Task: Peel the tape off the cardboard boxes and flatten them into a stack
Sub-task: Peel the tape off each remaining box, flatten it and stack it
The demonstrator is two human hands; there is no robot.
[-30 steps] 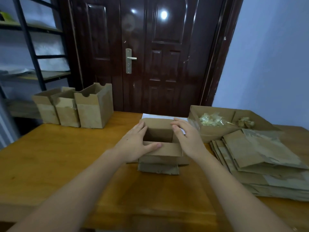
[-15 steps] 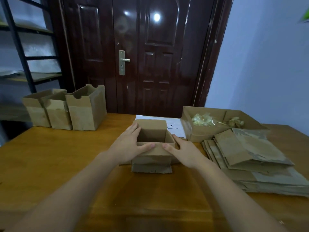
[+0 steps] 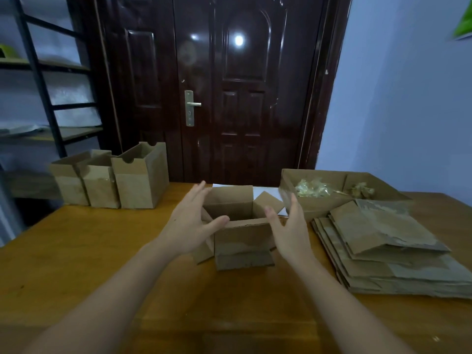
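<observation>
While my left hand (image 3: 190,227) hangs beside the open box (image 3: 241,227) with fingers spread straight, its thumb reaches to the box's near rim; whether it touches I cannot tell. My right hand (image 3: 290,227) is likewise spread, palm facing the box's right wall, holding nothing. I see the box standing upright mid-desk (image 3: 89,251), top flaps raised and bottom flaps splayed out beneath it. Just right of it lies the stack of flattened boxes (image 3: 388,247), and behind that a shallow cardboard tray (image 3: 314,206) holding wads of peeled tape (image 3: 313,188). A white sheet (image 3: 265,192) lies behind the box. Three taller upright boxes (image 3: 112,180) stand side by side at the far left of the desk, well apart, before a dark door (image 3: 229,98).
</observation>
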